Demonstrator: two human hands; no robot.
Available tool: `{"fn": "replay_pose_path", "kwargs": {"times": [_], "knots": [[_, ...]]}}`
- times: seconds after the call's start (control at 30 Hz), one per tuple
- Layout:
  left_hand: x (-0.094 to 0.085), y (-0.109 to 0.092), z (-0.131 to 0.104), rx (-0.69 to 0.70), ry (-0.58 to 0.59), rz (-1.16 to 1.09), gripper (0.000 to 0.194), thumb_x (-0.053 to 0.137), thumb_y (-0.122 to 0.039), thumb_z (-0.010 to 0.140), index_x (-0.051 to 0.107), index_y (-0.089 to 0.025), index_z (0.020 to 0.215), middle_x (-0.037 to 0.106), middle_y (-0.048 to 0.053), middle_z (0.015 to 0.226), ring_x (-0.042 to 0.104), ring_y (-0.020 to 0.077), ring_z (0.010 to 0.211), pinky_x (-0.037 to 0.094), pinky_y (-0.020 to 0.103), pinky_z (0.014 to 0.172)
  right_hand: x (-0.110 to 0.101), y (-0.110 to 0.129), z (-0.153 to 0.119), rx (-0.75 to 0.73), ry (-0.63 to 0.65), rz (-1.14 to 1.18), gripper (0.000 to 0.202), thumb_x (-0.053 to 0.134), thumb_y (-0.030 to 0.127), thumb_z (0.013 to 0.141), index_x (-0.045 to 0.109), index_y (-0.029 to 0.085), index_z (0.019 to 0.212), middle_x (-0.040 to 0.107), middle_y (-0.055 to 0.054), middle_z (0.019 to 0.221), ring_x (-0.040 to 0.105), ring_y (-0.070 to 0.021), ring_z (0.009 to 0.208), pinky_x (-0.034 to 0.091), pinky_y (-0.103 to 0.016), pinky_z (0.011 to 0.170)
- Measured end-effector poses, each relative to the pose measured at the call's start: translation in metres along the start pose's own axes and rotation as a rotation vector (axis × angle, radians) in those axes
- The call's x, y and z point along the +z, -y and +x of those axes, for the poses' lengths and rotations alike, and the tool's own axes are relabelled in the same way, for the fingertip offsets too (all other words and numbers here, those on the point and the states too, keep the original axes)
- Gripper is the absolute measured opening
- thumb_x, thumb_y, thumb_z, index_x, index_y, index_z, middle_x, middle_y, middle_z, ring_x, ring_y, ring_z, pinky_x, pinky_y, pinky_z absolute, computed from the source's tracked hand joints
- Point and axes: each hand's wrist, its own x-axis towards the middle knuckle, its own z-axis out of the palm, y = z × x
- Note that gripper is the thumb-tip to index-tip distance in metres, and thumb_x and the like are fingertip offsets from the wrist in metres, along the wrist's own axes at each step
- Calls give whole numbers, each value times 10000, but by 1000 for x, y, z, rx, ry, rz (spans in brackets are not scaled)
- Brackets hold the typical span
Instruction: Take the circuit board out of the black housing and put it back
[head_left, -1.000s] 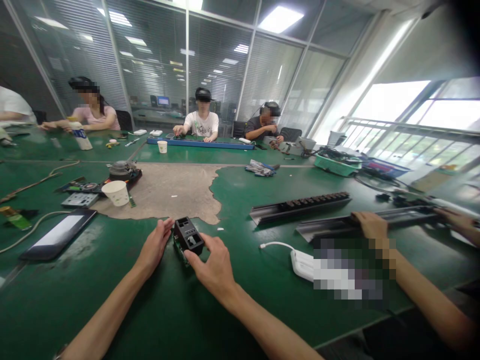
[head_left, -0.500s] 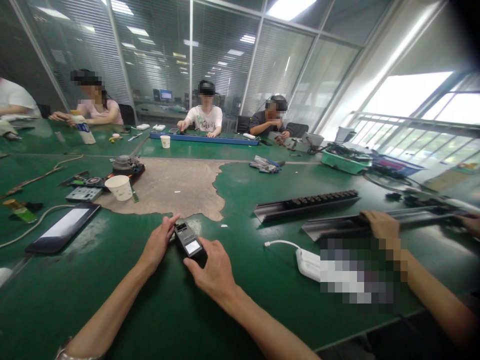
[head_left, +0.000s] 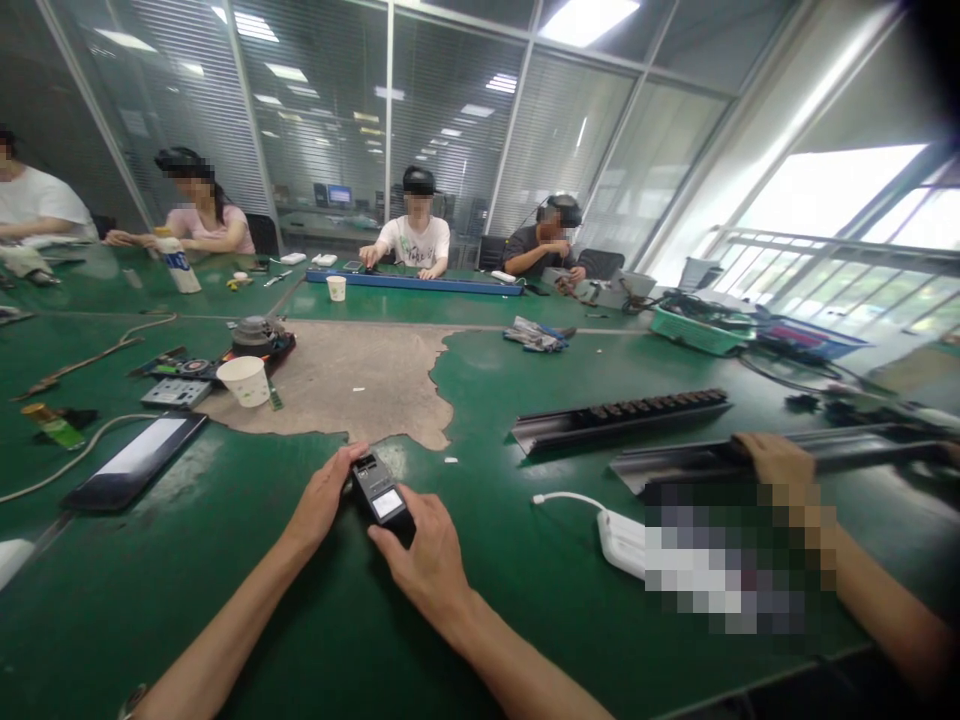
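A small black box-shaped device [head_left: 373, 478] with slots at its far end and a white label at its near end is just above or on the green table, tilted slightly in front of me. My right hand [head_left: 431, 560] grips its near end, thumb on the near left side and fingers along the right. At the far left corner, my left hand [head_left: 321, 508] presses its fingers together against the device; part of those fingers is hidden. A white power bank or adapter-like box [head_left: 624, 545] with a short cable lies to the right, partly blurred out.
A co-worker's hand [head_left: 776, 465] rests on a dark metal channel [head_left: 675, 460] at right; another channel [head_left: 540, 430] lies behind. At left are a tablet-like slab [head_left: 135, 462], a paper cup [head_left: 244, 382] and electronic parts. Gloves [head_left: 536, 335] and a green basket [head_left: 701, 330] lie farther back.
My left index finger, stretched past the device's far end before, now lies closer along its corner. The view has shifted slightly; the right hand keeps its grip.
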Motion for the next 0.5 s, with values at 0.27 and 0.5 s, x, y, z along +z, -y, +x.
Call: {"fn": "replay_pose_path", "kwargs": {"times": [0.27,0.5], "knots": [[2,-5,5,-97,-115,-397,646,376,-639,895,624,-130,1207,561,161,1362,444,234,1337,249,393,1155,-5,2,1,30,-64,135,486,743,285,761,610,215,1222,671,-62,1086,601,-245,1012,474,-379,917],[1,-5,4,-72,-102,-418,598,394,-618,901,666,-136,1128,578,154,1342,436,216,1343,219,366,1172,-33,-7,13,55,-228,207,458,648,344,852,562,235,1288,656,-59,1142,602,-216,993,488,-335,863]]}}
